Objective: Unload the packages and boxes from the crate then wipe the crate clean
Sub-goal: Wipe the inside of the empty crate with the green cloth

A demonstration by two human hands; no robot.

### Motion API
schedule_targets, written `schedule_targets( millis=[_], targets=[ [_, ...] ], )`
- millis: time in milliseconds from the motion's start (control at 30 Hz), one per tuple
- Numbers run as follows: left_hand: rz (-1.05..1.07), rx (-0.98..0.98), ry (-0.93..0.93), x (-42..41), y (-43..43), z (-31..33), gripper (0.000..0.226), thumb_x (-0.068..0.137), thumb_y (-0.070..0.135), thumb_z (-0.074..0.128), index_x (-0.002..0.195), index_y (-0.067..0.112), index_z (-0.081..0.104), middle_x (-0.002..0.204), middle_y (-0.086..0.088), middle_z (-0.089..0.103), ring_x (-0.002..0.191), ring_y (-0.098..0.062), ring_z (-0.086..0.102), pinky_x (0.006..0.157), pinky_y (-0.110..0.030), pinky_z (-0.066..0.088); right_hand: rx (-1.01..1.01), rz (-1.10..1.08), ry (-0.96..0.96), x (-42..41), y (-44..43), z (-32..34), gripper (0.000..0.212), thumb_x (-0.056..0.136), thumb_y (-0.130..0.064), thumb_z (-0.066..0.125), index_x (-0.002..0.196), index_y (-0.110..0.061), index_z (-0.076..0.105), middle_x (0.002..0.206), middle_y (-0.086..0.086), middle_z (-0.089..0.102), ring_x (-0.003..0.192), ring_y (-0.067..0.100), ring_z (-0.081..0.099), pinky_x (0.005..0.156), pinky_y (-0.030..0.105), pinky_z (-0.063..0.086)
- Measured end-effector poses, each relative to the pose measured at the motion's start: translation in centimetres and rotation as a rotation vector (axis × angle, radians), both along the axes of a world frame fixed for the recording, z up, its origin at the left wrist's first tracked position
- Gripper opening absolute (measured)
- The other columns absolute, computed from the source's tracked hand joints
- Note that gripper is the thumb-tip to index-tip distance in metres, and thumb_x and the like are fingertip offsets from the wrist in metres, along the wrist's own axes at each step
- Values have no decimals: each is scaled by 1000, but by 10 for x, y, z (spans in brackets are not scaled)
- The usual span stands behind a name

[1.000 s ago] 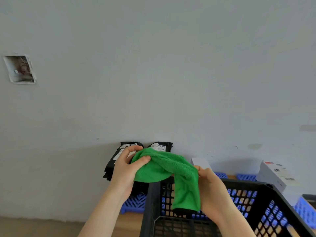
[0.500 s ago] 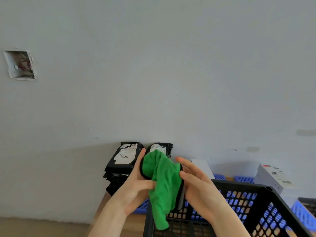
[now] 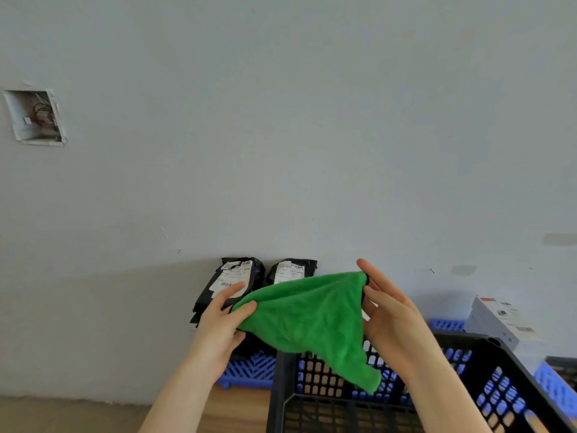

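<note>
Both hands pinch the green cloth (image 3: 309,314), left hand (image 3: 220,323) at its left corner, right hand (image 3: 390,314) at its upper right corner; it spans crosswise, taut, above the black crate (image 3: 496,354), one tip drooping below the far rim. Black packages (image 3: 231,276) lean on the wall behind

Above crate (image 3: 468,337): open from the top, but green cloth (image 3: 312,310) hangs over its far rim.
Beyond crate: black packages (image 3: 228,279), white boxes (image 3: 499,317) line the wall (image 3: 281,120).
</note>
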State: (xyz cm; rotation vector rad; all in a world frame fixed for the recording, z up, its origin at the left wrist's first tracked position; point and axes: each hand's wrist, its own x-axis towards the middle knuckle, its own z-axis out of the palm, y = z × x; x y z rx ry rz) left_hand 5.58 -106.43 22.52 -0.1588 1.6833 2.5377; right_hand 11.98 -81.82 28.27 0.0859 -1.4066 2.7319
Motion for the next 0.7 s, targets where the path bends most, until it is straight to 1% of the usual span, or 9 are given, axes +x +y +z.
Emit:
schedule_targets(
  millis=[100, 167, 233, 300, 400, 467, 533, 600, 700],
  targets=[
    [117, -18, -25, -4, 3, -4, 37, 83, 9, 74, 117, 21, 63, 86, -1, 74, 92, -23, 67, 78, -41, 54, 47, 98, 64, 0, -1, 11, 52, 83, 4, 51, 130, -16, 59, 109, 9, 63, 98, 28, 59, 86, 49, 46],
    [98, 105, -80, -5, 9, -7, 37, 84, 17, 73, 119, 18, 61, 107, -7, 70, 94, -24, 66, 73, -42, 55, 55, 139, 98, -2, -4, 17, 57, 82, 8, 51, 132, -18, 57, 115, 6, 62, 102, 28, 61, 84, 49, 52],
    [-6, 284, -161, -2, 17, -11, 46, 88, 34, 66, 130, 21, 53, 123, -10, 64, 106, -28, 63, 79, -48, 54, 47, 149, 124, -5, -8, 22, 61, 81, 11, 50, 133, -20, 56, 118, 5, 61, 103, 28, 61, 81, 44, 56],
    [-123, 460, -275, 6, 27, -18, 61, 86, 49, 61, 140, 25, 45, 129, -19, 58, 114, -39, 58, 90, -57, 50, 37, 154, 151, -7, -11, 26, 62, 80, 12, 49, 133, -20, 56, 114, 4, 61, 100, 26, 61, 80, 42, 57],
    [-333, 526, -430, 24, 43, -28, 76, 77, 60, 61, 144, 32, 38, 129, -33, 53, 116, -52, 55, 99, -65, 42, 41, 159, 175, -12, -11, 31, 62, 80, 11, 50, 133, -22, 56, 111, 5, 60, 101, 24, 60, 79, 42, 57],
    [-485, 548, -475, 34, 54, -30, 71, 84, 57, 56, 147, 35, 31, 128, -34, 56, 115, -53, 56, 101, -64, 41, 38, 149, 174, -14, -10, 31, 62, 79, 10, 52, 132, -22, 57, 112, 5, 59, 99, 24, 58, 74, 42, 57],
    [-572, 567, -451, 39, 61, -26, 61, 90, 44, 55, 146, 28, 36, 129, -31, 58, 116, -50, 58, 98, -61, 44, 29, 128, 166, -16, -7, 30, 62, 79, 10, 53, 131, -22, 58, 111, 6, 59, 96, 25, 58, 71, 40, 57],
    [-580, 547, -362, 37, 65, -23, 59, 86, 25, 67, 141, 18, 46, 132, -27, 57, 119, -46, 57, 97, -61, 45, 28, 107, 156, -17, -2, 27, 61, 79, 9, 53, 131, -21, 57, 111, 7, 59, 93, 25, 58, 70, 40, 57],
    [-473, 410, -180, 29, 63, -16, 73, 73, 7, 78, 139, 19, 49, 130, -19, 61, 114, -39, 62, 88, -52, 52, 40, 60, 135, -16, 12, 23, 61, 79, 10, 53, 132, -20, 57, 110, 7, 59, 93, 26, 59, 70, 42, 57]
  ],
)
